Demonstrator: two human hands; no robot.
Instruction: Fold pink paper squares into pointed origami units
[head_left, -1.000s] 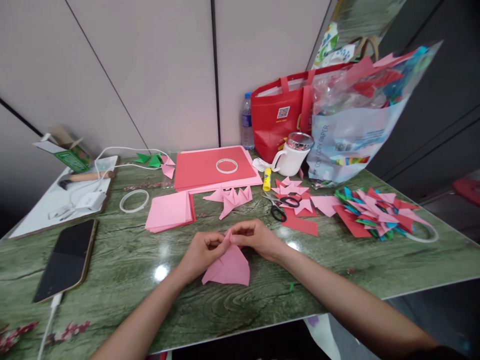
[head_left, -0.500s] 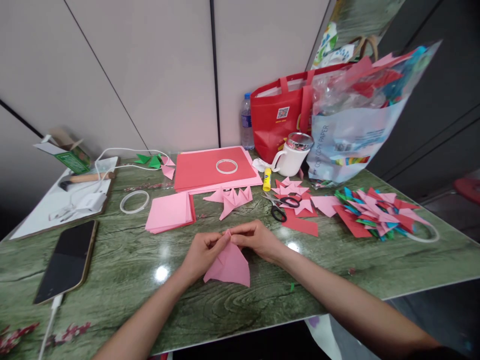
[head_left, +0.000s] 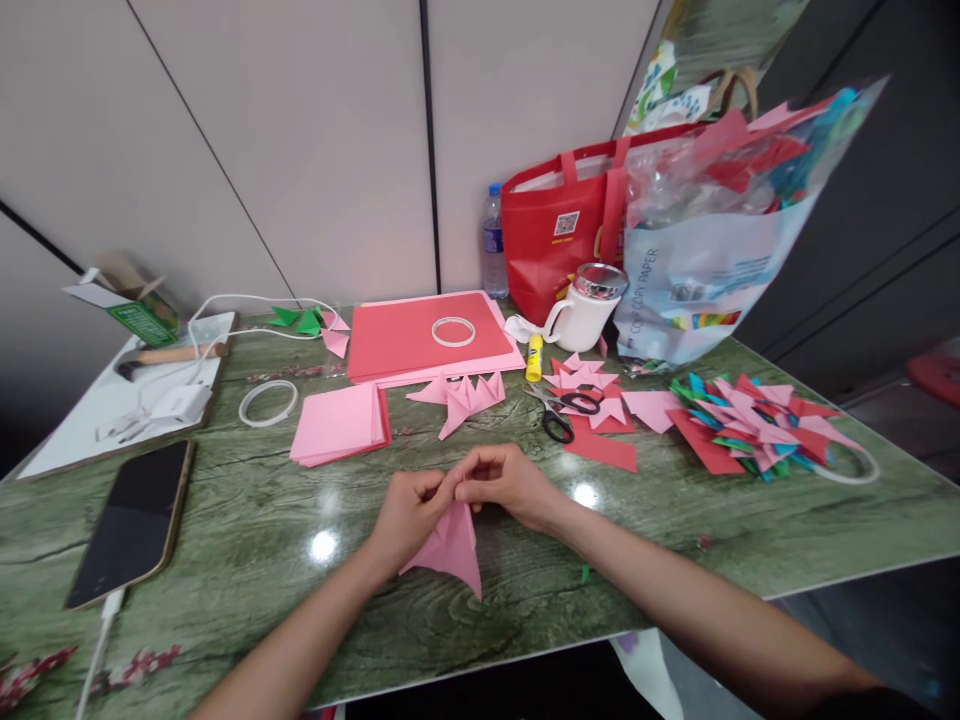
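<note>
Both my hands meet over the green marbled table (head_left: 225, 540) near its front edge. My left hand (head_left: 409, 515) and my right hand (head_left: 502, 485) pinch the top corner of a folded pink paper piece (head_left: 450, 548), which hangs down from the fingers as a narrow pointed shape with its tip toward me. Both hands have their fingers closed on the paper. A stack of pink square sheets (head_left: 341, 422) lies just beyond my left hand, and several folded pink pieces (head_left: 469, 392) lie beyond my hands.
A phone (head_left: 135, 520) on a cable lies at left beside a white board (head_left: 90, 410). Tape rings (head_left: 268, 402), red sheets (head_left: 424, 335), a glue stick (head_left: 534, 358), scissors (head_left: 559, 412), a white mug (head_left: 589, 305), a red bag (head_left: 559, 235), a plastic bag (head_left: 705, 250) and a pile of folded pieces (head_left: 750, 430) crowd the back and right.
The pink paper has been folded narrower: its right flap came in, so the wide triangle is now a slim point. My hands have stayed in nearly the same place.
</note>
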